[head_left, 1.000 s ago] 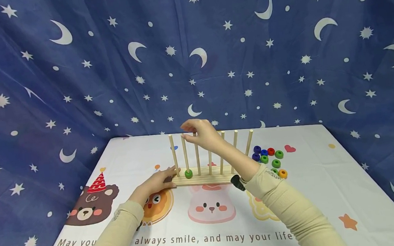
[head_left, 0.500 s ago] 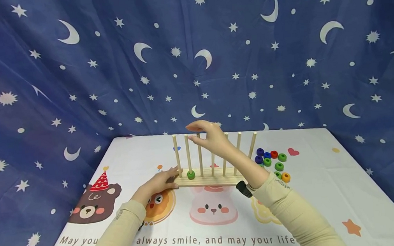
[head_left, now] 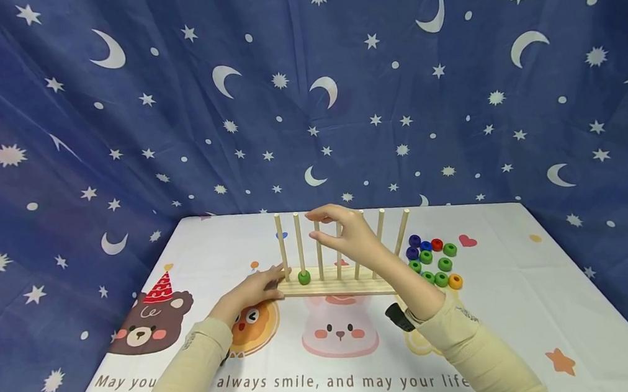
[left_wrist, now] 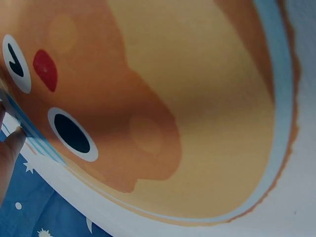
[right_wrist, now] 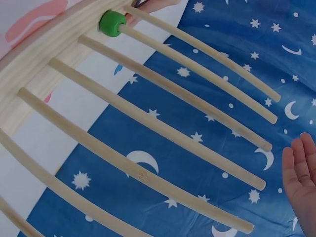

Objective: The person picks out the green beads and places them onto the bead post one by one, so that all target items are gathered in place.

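A wooden peg rack (head_left: pixel 350 287) stands on the table, with several upright pegs along its base. One green bead (head_left: pixel 304 277) sits at the foot of the second peg from the left, also visible as a green bead (right_wrist: pixel 112 23) in the right wrist view. My left hand (head_left: pixel 252 290) holds the left end of the base, thumb in front and fingers behind. Above the base, in front of the middle pegs, hovers my right hand (head_left: pixel 348 233); its thumb and fingers are apart with nothing between them. Only fingertips of the left hand show in the left wrist view.
Loose beads lie right of the rack: several green beads (head_left: pixel 444 264), two purple, one blue bead (head_left: pixel 426 246), one red bead (head_left: pixel 436 245) and one orange bead (head_left: pixel 455 281). A printed tablecloth (head_left: pixel 504 316) covers the table. Behind it hangs a blue curtain (head_left: pixel 305 97).
My right hand has moved right and down, away from the top of the second peg. The left hand stays at the rack's end. The head view has shifted slightly.
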Tool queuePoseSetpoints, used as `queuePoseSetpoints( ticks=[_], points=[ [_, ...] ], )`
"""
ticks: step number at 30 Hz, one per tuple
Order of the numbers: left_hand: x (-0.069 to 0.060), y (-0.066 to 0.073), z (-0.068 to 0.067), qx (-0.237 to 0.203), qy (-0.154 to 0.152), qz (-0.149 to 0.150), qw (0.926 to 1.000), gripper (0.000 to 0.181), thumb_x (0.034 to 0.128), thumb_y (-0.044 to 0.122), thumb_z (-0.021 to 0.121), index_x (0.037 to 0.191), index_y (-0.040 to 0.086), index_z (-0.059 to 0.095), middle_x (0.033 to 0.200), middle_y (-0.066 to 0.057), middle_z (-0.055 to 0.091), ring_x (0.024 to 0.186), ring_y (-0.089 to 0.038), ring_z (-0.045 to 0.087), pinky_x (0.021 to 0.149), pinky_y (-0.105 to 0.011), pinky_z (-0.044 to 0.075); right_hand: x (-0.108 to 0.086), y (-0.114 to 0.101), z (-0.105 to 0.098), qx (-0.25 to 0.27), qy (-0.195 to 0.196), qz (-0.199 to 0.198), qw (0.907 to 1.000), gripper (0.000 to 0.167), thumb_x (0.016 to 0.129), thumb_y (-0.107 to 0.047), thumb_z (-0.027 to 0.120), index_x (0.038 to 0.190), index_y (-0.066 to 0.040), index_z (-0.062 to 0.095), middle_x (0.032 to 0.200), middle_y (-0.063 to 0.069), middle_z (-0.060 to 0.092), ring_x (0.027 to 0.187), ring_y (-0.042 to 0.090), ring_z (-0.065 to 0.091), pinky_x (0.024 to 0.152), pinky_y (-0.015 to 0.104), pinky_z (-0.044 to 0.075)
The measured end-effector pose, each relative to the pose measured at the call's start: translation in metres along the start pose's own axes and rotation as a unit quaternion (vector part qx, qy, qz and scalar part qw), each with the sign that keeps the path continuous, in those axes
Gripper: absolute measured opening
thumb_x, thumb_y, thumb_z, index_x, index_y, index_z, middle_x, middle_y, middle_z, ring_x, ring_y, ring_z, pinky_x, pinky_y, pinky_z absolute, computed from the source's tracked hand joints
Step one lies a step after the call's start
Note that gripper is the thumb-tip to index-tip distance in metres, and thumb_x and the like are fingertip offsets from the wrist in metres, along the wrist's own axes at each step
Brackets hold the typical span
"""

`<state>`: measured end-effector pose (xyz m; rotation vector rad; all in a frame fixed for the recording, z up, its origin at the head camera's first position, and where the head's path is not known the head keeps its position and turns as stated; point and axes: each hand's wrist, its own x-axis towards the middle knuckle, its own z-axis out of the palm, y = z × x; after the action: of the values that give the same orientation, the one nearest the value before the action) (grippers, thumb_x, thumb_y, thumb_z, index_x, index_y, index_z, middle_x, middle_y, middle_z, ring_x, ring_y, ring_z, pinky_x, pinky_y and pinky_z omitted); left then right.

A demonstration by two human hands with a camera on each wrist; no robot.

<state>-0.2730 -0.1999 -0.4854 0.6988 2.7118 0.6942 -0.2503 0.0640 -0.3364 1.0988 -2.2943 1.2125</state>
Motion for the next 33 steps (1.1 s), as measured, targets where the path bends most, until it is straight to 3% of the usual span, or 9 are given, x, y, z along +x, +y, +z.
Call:
queuePoseSetpoints(
  ticks=[7,21,33],
  points=[
    [-0.001,0.002,-0.001,0.012,0.004,0.019,0.9997,0.06,0.0873,0.03,0.064,0.14,0.009,0.045,0.152,-0.015,0.03,0.138,-0.04,0.031,0.109,-0.056,0.03,-0.015,0.0,-0.004,0.002,0.015,-0.021,0.9997,0.03,0.08,-0.005,0.073,0.109,-0.001,0.066,0.109,0.013,0.069,0.097,0.025,0.065,0.086,0.036,0.054],
    [-0.001,0.002,-0.003,-0.009,-0.001,0.013,0.9999,0.062,0.0874,0.029,0.064,0.142,0.009,0.043,0.153,-0.015,0.028,0.139,-0.04,0.027,0.112,-0.056,0.025,-0.041,0.007,-0.012,-0.006,0.028,-0.016,0.9995,0.033,0.077,-0.004,0.075,0.108,-0.001,0.066,0.106,0.012,0.07,0.096,0.023,0.064,0.085,0.032,0.053],
    [0.0,-0.001,-0.003,-0.003,-0.002,0.013,0.9999,0.061,0.0881,0.029,0.064,0.141,0.008,0.044,0.152,-0.017,0.03,0.139,-0.04,0.029,0.111,-0.055,0.027,-0.065,0.025,-0.025,-0.038,0.013,0.016,0.9991,0.032,0.079,-0.007,0.075,0.108,-0.002,0.066,0.106,0.011,0.069,0.095,0.026,0.064,0.083,0.041,0.054]
  ],
)
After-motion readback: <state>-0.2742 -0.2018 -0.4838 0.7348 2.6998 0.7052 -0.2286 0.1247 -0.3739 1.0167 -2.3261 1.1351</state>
